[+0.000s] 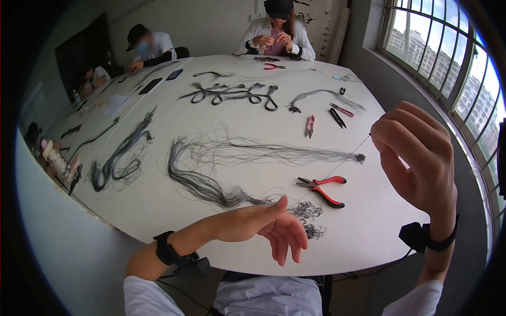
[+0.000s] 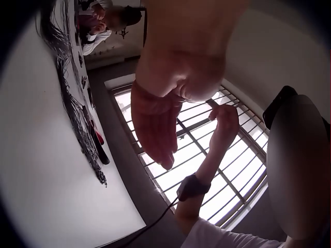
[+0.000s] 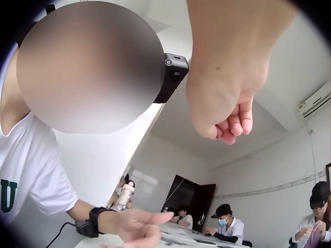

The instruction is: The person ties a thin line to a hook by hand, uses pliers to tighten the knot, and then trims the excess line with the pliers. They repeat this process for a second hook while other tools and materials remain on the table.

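My right hand (image 1: 416, 152) is raised at the right, pinching the dark end of a thin strand (image 1: 345, 159) between thumb and fingertips. That strand slants down toward my left hand (image 1: 263, 226), whose thumb points out and whose fingers hang loosely bent; whether it touches the strand is hard to tell. Red-handled pliers (image 1: 318, 184) lie with spread handles just beyond the left hand. Beside that hand are dark curled tips (image 1: 307, 210) of a long grey-black bundle (image 1: 197, 184). The left wrist view shows the left hand (image 2: 160, 113) from below; the right wrist view shows the right hand (image 3: 227, 98) with fingers curled.
On the white table (image 1: 253, 124) lie pink snips (image 1: 310, 126), black snips (image 1: 338, 118), a looped dark piece (image 1: 226, 95), another bundle (image 1: 118, 152) and phones (image 1: 151, 86). Other people (image 1: 276, 37) sit around the far side. A barred window (image 1: 443, 47) is at the right.
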`<state>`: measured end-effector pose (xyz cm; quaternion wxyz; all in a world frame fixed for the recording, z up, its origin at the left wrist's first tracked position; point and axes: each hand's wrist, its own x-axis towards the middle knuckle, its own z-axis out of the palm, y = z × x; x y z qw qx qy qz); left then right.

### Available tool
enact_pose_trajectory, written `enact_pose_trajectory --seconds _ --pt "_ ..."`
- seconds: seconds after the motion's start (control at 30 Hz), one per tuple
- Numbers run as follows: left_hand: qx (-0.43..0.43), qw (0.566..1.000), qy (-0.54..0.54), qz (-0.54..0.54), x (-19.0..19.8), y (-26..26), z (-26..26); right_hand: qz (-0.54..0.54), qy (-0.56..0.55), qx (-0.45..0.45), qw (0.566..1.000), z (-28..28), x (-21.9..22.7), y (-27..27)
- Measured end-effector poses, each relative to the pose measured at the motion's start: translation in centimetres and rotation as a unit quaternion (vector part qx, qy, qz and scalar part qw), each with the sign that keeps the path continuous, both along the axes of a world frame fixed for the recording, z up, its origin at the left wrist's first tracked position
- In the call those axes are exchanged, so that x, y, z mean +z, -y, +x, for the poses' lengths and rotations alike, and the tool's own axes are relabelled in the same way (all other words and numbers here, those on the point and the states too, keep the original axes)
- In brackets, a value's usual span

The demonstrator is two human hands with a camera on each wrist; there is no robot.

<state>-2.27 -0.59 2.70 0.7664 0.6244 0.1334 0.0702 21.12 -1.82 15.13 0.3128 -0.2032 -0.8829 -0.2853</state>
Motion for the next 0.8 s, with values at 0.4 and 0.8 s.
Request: enact_pose_trajectory --seconds 0.4,0.8 --pt "-0.118 0.978 0.118 -0.124 2.6 2.9 0.5 -0.056 -0.064 -0.022 0.996 1.2 -1.6 -3.0" --pt "0.331 0.870 0.348 -0.111 2.7 -0.1 1.2 -0.173 0.073 0.071 0.980 -3.1 -13.3 1.6"
